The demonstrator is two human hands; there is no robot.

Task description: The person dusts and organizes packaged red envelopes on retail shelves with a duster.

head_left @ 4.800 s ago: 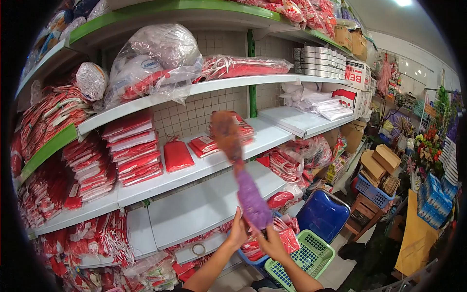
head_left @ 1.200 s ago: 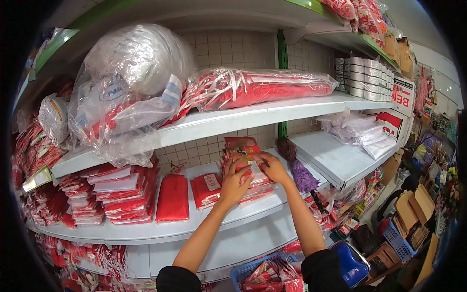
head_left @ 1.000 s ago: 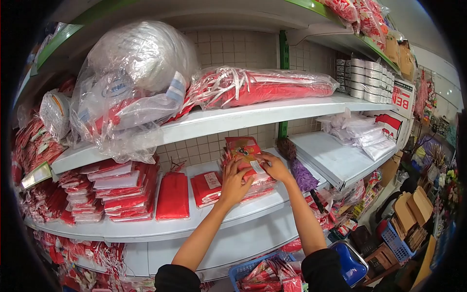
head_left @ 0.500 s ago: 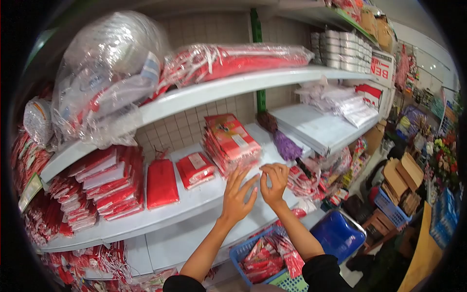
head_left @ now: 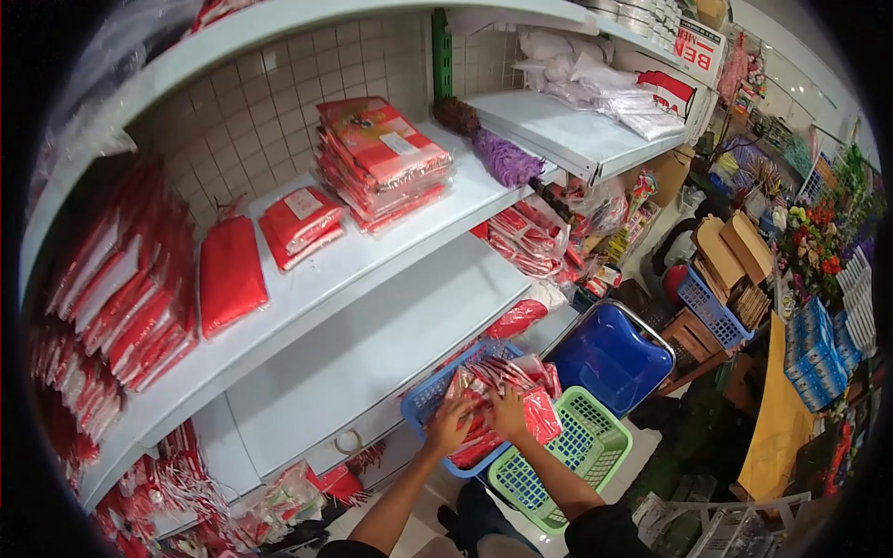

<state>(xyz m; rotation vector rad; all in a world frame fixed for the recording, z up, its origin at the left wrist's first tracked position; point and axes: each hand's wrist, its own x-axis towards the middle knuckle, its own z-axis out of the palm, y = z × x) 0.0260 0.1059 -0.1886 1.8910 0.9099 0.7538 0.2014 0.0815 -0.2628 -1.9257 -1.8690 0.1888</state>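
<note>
Both my hands are down at the blue basket (head_left: 420, 394), which is heaped with red packets (head_left: 542, 415) in clear plastic. On the left of the heap, my left hand (head_left: 449, 427) touches the packets with its fingers stretched and apart. My right hand (head_left: 508, 415) lies on the packets beside it, fingers extended toward the far side of the basket. Neither hand has lifted a packet. Some fingertips are hard to make out against the shiny wrapping. A green basket (head_left: 609, 430) stands against the blue one, under my right forearm.
A shelf (head_left: 372, 253) above carries a stack of red packets (head_left: 386, 153), smaller red packs (head_left: 233, 274) and a purple feathery bundle (head_left: 507, 158). Behind the baskets is a blue container (head_left: 614, 358). A roll of tape (head_left: 348, 441) lies on the lower shelf.
Both hands have come down from in front of the middle shelf, where they were raised and empty, onto the packets in the blue basket. The view has tilted down.
</note>
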